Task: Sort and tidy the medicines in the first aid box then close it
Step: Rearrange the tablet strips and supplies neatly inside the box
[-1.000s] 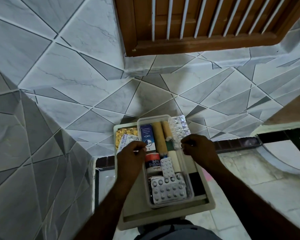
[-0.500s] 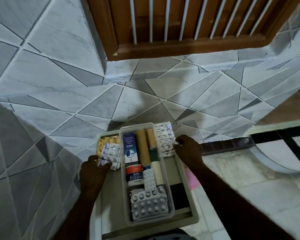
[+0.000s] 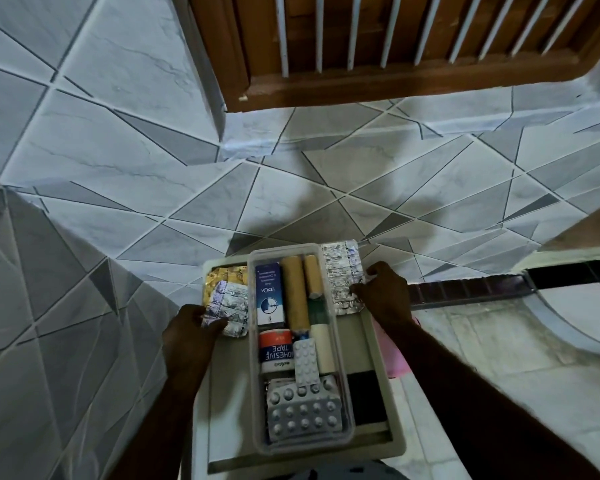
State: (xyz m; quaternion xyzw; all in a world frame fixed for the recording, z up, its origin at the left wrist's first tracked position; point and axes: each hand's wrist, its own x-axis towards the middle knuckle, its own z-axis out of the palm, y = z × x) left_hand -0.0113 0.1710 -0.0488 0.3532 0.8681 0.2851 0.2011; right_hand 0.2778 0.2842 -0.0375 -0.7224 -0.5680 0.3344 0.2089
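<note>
In the head view, the left hand is pinching foil strips at nine o'clock of the clear tray; the right hand is pinching long strips at three o'clock, lengthwise along twelve-to-six, beside the tray inside the first aid box.

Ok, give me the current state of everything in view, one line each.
First aid box: open, no lid visible.
Clear tray: uncovered, full.
Left hand: grip on foil strips.
Right hand: fingers on silver blister strip.
Adhesive tape: lying in tray.
Bandage rolls: lying side by side.
</note>
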